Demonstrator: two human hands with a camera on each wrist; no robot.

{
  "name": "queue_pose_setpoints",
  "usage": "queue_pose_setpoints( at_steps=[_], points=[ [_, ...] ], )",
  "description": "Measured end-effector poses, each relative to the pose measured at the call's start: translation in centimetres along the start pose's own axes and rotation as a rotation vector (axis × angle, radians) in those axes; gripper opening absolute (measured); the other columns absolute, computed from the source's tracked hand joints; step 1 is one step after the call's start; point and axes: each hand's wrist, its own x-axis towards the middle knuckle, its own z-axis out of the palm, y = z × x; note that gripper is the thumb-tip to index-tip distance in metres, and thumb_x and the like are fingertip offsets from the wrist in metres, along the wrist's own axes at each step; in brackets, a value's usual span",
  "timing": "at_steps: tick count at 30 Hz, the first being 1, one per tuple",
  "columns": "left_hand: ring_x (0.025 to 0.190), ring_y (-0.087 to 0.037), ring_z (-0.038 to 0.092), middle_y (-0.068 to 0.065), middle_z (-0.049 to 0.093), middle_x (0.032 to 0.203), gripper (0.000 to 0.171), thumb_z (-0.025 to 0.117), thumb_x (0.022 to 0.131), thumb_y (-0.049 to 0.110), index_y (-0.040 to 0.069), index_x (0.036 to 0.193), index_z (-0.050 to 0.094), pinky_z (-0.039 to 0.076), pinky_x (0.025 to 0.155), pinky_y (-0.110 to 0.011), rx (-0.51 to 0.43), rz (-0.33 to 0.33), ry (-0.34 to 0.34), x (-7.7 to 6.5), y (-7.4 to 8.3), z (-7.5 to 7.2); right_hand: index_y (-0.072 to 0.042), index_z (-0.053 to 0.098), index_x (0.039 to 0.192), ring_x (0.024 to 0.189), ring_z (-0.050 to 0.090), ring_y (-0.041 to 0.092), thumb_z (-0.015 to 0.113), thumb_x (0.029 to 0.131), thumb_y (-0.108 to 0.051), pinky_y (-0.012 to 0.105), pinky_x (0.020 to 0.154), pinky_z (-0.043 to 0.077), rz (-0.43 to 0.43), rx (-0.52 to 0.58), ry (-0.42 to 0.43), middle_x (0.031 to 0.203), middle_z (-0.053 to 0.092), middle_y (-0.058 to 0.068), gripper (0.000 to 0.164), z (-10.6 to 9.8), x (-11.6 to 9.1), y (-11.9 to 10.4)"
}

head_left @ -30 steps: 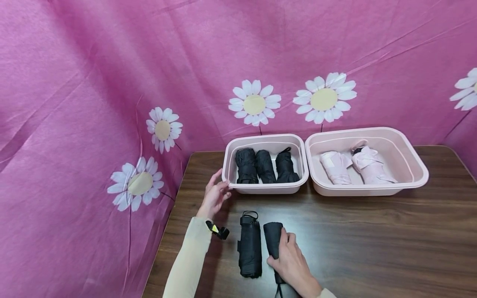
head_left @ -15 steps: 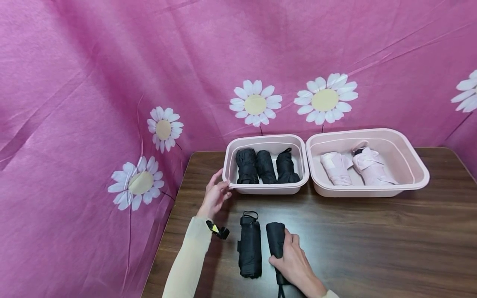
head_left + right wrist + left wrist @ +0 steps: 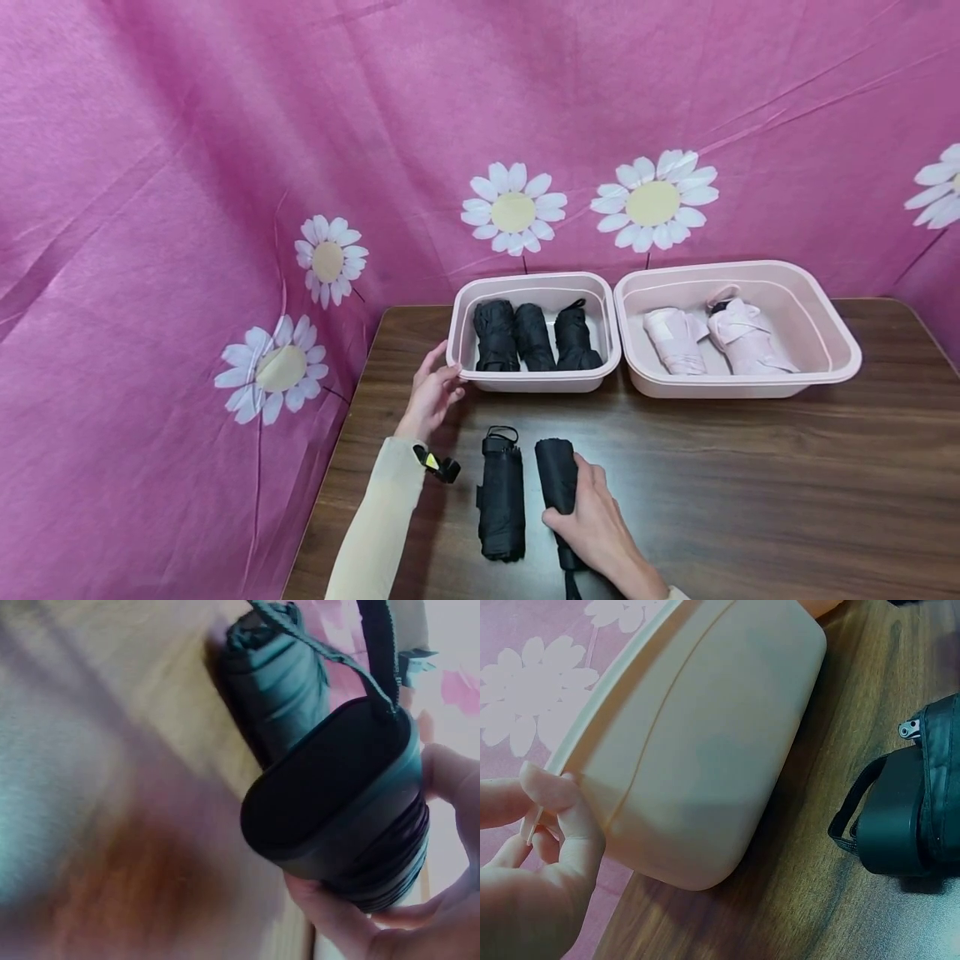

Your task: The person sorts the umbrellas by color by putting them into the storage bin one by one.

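My left hand [image 3: 431, 398] pinches the rim at the front left corner of the smaller pale pink bin [image 3: 536, 381]; the left wrist view shows thumb and fingers on either side of that rim [image 3: 592, 724]. Three folded black umbrellas [image 3: 533, 335] lie inside this bin. My right hand [image 3: 596, 521] grips a folded black umbrella [image 3: 557, 475] round its middle, its strap end toward me. The right wrist view shows the flat handle end [image 3: 330, 776] with a cord loop. Left of it, another folded black umbrella [image 3: 502, 500] lies on the table, strap loop pointing away.
A larger pale pink bin [image 3: 738, 387] stands right beside the smaller one, with two folded pale pink umbrellas [image 3: 748, 340] in it. Behind the wooden table [image 3: 787, 483] hangs a pink cloth [image 3: 420, 125] with daisies, which also runs along the left side.
The umbrella in my right hand has shifted slightly right and away from me. My left hand stays at the bin rim.
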Motion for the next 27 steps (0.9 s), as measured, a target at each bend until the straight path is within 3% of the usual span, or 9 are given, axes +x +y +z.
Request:
queue_pose_setpoints(
  at_steps=[6, 11, 16, 22, 27],
  points=[
    [0.066, -0.01, 0.058, -0.005, 0.055, 0.097, 0.057, 0.053, 0.092, -0.002, 0.023, 0.143, 0.044, 0.046, 0.054, -0.019, 0.013, 0.016, 0.004, 0.0, -0.1, 0.0, -0.002, 0.036, 0.145, 0.095, 0.055, 0.023, 0.072, 0.07, -0.028, 0.036, 0.08, 0.047, -0.075, 0.031, 0.044, 0.126, 0.05, 0.016, 0.087, -1.4, 0.1, -0.8],
    [0.067, -0.011, 0.058, -0.006, 0.054, 0.101, 0.058, 0.053, 0.092, -0.002, 0.022, 0.144, 0.042, 0.046, 0.055, -0.02, 0.018, 0.018, -0.001, -0.1, 0.0, 0.0, -0.005, 0.037, 0.145, 0.094, 0.054, 0.022, 0.073, 0.071, -0.024, 0.033, 0.079, 0.046, -0.121, 0.104, 0.091, 0.127, 0.052, 0.013, 0.084, -2.6, 0.2, -1.3],
    [0.066, -0.01, 0.059, -0.006, 0.055, 0.097, 0.06, 0.054, 0.092, -0.002, 0.024, 0.144, 0.042, 0.045, 0.052, -0.018, 0.014, 0.007, -0.003, -0.2, 0.1, -0.1, -0.007, 0.039, 0.144, 0.089, 0.05, 0.018, 0.075, 0.072, -0.015, 0.025, 0.073, 0.044, -0.17, 0.247, 0.116, 0.123, 0.052, 0.012, 0.081, -4.1, 0.5, -1.6],
    [0.067, -0.011, 0.059, -0.006, 0.054, 0.1, 0.06, 0.054, 0.092, -0.001, 0.023, 0.145, 0.042, 0.047, 0.054, -0.019, 0.015, 0.005, -0.008, 0.0, 0.0, -0.2, -0.011, 0.037, 0.145, 0.091, 0.055, 0.019, 0.073, 0.075, -0.007, 0.023, 0.068, 0.051, -0.21, 0.406, 0.11, 0.135, 0.047, 0.014, 0.079, -6.3, 0.9, -2.1],
    [0.068, -0.011, 0.059, -0.008, 0.054, 0.102, 0.059, 0.055, 0.092, 0.0, 0.024, 0.144, 0.042, 0.047, 0.055, -0.02, 0.021, 0.004, -0.004, 0.0, 0.0, -0.2, -0.01, 0.033, 0.146, 0.089, 0.06, 0.005, 0.069, 0.078, 0.001, 0.024, 0.067, 0.056, -0.256, 0.556, 0.08, 0.14, 0.043, 0.015, 0.077, -8.0, 1.5, -2.2]
  ],
)
